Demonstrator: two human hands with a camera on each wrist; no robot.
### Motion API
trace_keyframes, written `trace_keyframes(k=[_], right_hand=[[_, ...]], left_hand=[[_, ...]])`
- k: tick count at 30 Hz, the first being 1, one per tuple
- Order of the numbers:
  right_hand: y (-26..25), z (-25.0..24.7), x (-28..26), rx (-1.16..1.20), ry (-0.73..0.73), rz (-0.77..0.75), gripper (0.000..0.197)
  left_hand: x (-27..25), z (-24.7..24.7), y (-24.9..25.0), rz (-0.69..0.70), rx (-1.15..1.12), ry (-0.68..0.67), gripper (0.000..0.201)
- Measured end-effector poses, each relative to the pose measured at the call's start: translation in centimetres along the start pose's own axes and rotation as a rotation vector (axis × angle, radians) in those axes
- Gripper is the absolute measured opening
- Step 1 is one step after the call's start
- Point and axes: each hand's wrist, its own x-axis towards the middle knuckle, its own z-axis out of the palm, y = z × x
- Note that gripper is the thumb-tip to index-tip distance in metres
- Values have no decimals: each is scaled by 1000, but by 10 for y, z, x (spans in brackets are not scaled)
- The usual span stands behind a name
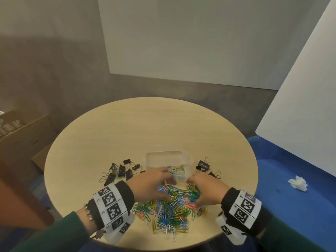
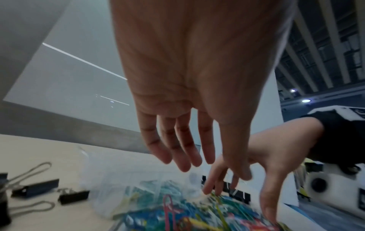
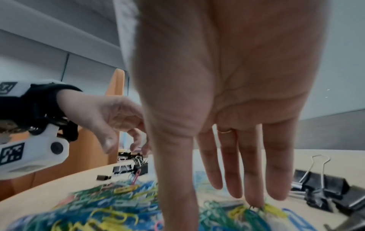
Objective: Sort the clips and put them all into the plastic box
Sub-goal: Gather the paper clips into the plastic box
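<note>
i have both hands over the paper clip pile (image 1: 171, 204), which lies directly under my fingertips; the plastic box (image 1: 163, 158) sits just beyond them, straight ahead, a few clips already inside. left hand (image 1: 151, 185) is palm down, fingers straight and a little apart, gripping nothing. right hand (image 1: 206, 190) is equally near, fingers spread, tips touching the pile. binder clips (image 1: 119, 171) lie outboard of each hand. i judge the coming move to be a two-handed scoop forward.

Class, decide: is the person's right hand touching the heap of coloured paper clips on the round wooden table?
Touching. In the right wrist view the right hand has straight fingertips dipping into the heap of coloured paper clips; the head view agrees.
</note>
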Motion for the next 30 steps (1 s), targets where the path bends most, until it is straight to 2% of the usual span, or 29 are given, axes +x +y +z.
trace_keyframes(k=[2, 4, 7, 12, 17, 21, 24, 27, 30], right_hand=[[-7, 7, 4, -10, 43, -13, 64], [-11, 10, 8, 1, 103, -32, 43], [-13, 11, 11, 20, 145, -37, 21], [-8, 4, 10, 144, 156, -50, 20], [-5, -18, 10, 285, 239, -71, 16], [-7, -33, 20, 371, 416, -80, 14], [-13, -39, 30, 403, 554, -99, 18], [-13, -37, 38, 413, 509, -139, 23], [-5, -32, 40, 386, 494, -95, 23]], left_hand=[[0, 11, 3, -13, 74, -63, 62], [1, 22, 3, -39, 191, -111, 75], [2, 33, 3, -64, 258, -125, 79], [0, 35, -1, -109, 234, -55, 63], [-2, 33, -2, -116, 223, -33, 54], [-4, 33, 0, -109, 209, -10, 41], [-4, 35, 0, -120, 207, -14, 42], [-4, 35, 0, -130, 213, -6, 39], [-5, 36, -1, -144, 237, 14, 34]])
